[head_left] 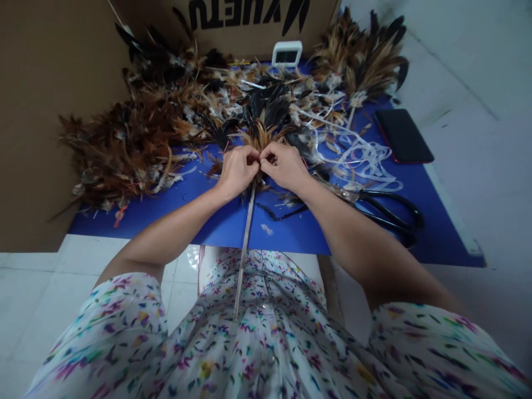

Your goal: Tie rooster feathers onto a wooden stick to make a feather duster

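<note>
My left hand (241, 167) and my right hand (283, 164) meet at the middle of the blue tabletop, fingertips pinched close together. Between and just beyond them fans a bunch of brown and black feathers (266, 124). A thin stick (245, 244) runs from under the fingers back toward my lap, its upper end hidden by the hands and feathers. Both hands are closed at the base of the bunch, at the top of the stick. Exactly what each fingertip pinches is too small to make out.
Loose brown feathers (120, 144) heap on the left of the blue table (286, 235). On the right lie tangled white ribbon (366, 158), black-handled scissors (386, 210) and a dark phone (403, 136). A white digital timer (286, 54) stands before a cardboard box (241, 39); a finished-looking feather bunch (361, 55) lies behind.
</note>
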Available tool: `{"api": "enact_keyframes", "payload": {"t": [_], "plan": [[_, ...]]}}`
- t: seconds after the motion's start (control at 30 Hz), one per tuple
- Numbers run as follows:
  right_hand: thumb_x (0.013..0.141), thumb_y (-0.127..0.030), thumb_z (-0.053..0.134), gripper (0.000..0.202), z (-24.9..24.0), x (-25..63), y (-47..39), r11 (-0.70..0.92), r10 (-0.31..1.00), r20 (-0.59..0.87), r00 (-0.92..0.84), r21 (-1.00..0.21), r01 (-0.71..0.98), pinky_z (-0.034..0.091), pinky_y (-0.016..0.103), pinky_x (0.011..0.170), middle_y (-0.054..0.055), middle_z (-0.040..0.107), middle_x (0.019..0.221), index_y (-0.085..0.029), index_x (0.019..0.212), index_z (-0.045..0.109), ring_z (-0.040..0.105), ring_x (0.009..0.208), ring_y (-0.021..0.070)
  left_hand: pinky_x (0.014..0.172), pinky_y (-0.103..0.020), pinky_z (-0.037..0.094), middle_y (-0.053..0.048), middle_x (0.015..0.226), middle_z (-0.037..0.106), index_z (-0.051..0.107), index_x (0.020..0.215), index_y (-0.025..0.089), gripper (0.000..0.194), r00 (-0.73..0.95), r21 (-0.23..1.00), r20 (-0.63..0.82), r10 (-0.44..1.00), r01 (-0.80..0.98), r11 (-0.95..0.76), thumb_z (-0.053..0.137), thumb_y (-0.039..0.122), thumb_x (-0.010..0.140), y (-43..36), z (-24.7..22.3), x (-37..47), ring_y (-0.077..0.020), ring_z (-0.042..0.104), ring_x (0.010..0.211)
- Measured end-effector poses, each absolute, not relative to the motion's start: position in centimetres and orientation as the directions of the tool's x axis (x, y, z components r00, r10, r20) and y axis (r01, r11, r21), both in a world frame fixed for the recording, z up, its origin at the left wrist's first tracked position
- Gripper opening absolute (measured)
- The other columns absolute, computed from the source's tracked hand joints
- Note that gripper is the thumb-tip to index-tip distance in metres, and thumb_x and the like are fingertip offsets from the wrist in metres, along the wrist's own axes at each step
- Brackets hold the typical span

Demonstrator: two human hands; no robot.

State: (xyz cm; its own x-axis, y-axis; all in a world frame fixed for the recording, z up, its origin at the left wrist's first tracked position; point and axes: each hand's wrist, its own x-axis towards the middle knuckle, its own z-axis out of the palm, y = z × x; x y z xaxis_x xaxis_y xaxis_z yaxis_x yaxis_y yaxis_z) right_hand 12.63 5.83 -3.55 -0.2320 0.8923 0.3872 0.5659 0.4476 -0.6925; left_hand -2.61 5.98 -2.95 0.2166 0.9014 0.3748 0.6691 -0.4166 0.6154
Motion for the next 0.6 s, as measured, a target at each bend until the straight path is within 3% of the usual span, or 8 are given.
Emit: {"api": "enact_keyframes", "payload": {"t": [0.37, 0.6], "plan": [[0.075, -0.013, 0.053, 0.008, -3.72, 12.42, 5.95, 0.461, 0.884, 0.405, -0.234, -0.674, 0.577, 0.043, 0.031, 0.072, 0.003, 0.065, 0.077, -0.021, 0.073, 0.055, 0.056, 0.071, 0.0164, 0.083, -0.031, 0.048, -0.004, 0.085, 0.072, 0.070, 0.083, 0.018, 0.018, 0.245, 0.574, 0.368, 0.897, 0.699, -0.426, 0.055, 0.009, 0.077, 6.14, -3.10, -2.93, -0.0166, 0.062, 0.083], [0.077, -0.014, 0.052, 0.008, -3.70, 12.46, 5.97, 0.451, 0.891, 0.387, -0.239, -0.684, 0.574, 0.042, 0.031, 0.072, 0.003, 0.064, 0.078, -0.021, 0.074, 0.056, 0.056, 0.074, 0.0169, 0.087, -0.035, 0.048, -0.006, 0.087, 0.064, 0.068, 0.084, 0.019, 0.014, 0.284, 0.538, 0.358, 0.890, 0.716, -0.445, 0.056, 0.013, 0.081, 6.63, -3.88, -3.53, -0.0197, 0.059, 0.089]]}}
